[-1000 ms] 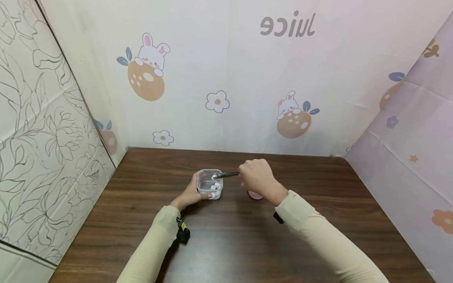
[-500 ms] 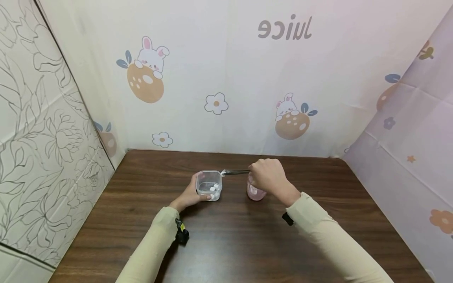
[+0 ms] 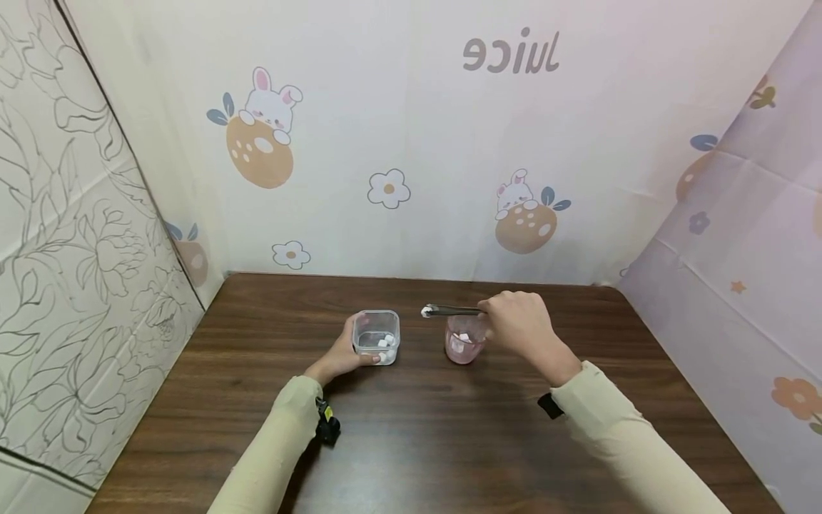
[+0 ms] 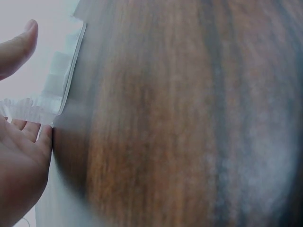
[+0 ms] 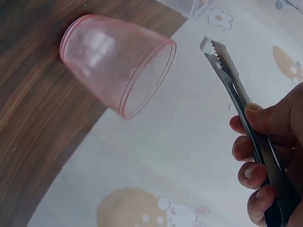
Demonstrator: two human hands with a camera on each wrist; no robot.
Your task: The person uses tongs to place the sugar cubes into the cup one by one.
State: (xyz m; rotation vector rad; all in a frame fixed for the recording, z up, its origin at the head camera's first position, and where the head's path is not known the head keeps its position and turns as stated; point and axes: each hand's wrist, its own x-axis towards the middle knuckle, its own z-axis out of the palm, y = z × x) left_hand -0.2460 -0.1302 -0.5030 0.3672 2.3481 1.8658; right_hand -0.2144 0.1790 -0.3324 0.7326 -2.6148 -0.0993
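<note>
My left hand (image 3: pixel 342 355) grips a clear square plastic container (image 3: pixel 376 330) from its left side, thumb across the near wall. A few small white cubes (image 3: pixel 385 343) lie at the container's bottom. In my right hand (image 3: pixel 516 321) is a pair of dark metal tongs (image 3: pixel 452 310), fingers wrapped round the handle as the right wrist view shows. The serrated tips of the tongs pinch one white cube (image 5: pixel 207 46). Just below the tongs stands a pink transparent cup (image 5: pixel 111 61), upright on the table, with white cubes inside; the tips are left of its rim.
The dark wood table (image 3: pixel 411 442) runs back to a wall covered in printed cloth (image 3: pixel 411 235). Patterned sheets also hang at the left and right sides. A black wrist camera (image 3: pixel 328 422) sits on my left wrist.
The tongs have lifted a white cube out of the container and carried it right, towards the cup. My left hand keeps its grip on the container. More of the cup now shows.
</note>
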